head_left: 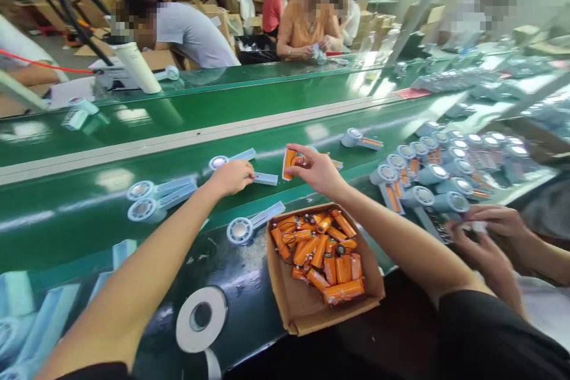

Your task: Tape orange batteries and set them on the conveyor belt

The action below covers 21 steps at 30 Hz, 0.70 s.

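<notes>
My left hand (232,177) reaches over the green belt (187,113) and closes on the handle of a pale blue hand-fan shell (266,179). My right hand (315,170) pinches an orange battery (289,164) just right of it, above the belt. Below my hands an open cardboard box (307,306) holds several orange batteries (323,255). More blue fan shells (154,196) lie on the belt to the left.
A co-worker's hands (487,237) work at my right beside a cluster of fan shells (436,166). A roll of white tape (201,319) lies near the front edge. People sit across the belt; a white bottle (137,66) stands far left.
</notes>
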Each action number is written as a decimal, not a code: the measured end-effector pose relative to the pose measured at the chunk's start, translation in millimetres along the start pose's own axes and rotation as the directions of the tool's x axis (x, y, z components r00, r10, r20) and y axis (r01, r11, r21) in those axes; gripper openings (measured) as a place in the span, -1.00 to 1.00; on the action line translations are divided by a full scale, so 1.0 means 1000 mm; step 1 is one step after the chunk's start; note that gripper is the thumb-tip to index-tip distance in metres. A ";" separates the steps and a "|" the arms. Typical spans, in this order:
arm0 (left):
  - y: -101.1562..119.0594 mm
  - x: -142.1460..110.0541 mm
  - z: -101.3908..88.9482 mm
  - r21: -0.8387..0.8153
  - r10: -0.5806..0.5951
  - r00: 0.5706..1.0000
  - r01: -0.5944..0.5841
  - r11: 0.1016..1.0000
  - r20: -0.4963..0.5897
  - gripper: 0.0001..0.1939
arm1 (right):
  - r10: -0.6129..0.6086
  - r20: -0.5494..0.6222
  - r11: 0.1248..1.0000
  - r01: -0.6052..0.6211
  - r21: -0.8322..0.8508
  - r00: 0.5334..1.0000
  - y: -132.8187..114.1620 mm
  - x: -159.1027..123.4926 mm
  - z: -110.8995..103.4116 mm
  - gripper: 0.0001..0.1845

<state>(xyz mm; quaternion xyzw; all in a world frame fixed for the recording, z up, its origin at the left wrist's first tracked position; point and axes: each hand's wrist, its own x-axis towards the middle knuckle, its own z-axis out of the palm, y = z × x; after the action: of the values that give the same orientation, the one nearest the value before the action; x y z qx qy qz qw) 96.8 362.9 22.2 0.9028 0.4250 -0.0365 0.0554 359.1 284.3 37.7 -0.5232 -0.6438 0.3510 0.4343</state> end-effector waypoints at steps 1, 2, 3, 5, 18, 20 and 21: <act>-0.001 0.001 0.000 -0.018 -0.014 1.000 0.014 1.000 0.004 -0.72 | -0.001 0.050 0.998 0.004 -0.062 0.999 0.004 0.012 0.008 -0.35; -0.001 0.001 0.000 -0.034 -0.032 0.999 0.032 0.999 0.006 -0.71 | -0.003 0.093 0.992 0.014 -0.122 0.996 0.007 0.022 0.015 -0.36; -0.001 0.001 0.001 -0.047 -0.053 0.999 0.053 0.997 0.005 -0.70 | -0.007 0.128 0.983 0.030 -0.184 0.992 0.011 0.029 0.021 -0.39; 0.001 0.002 0.002 -0.069 -0.094 0.996 0.094 0.993 -0.003 -0.69 | -0.021 0.176 0.946 0.077 -0.314 0.984 0.016 0.037 0.030 -0.45; 0.019 0.019 0.011 -0.240 -0.205 0.977 0.188 0.952 -0.048 -0.64 | 0.107 0.476 0.510 0.363 -0.780 0.873 0.014 0.048 0.030 -0.48; 0.020 0.021 0.013 -0.269 -0.227 0.972 0.204 0.941 -0.059 -0.61 | 0.150 0.509 0.467 0.393 -0.792 0.848 0.014 0.049 0.031 -0.50; 0.020 0.022 0.014 -0.283 -0.236 0.970 0.209 0.936 -0.063 -0.60 | 0.161 0.523 0.455 0.407 -0.792 0.837 0.014 0.049 0.033 -0.50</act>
<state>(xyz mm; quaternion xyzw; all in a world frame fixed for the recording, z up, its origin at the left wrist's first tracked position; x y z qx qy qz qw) 126.1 364.7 7.0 0.8332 0.5275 0.0598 0.1549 330.2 335.6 22.2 -0.5011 -0.8604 0.0616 -0.0701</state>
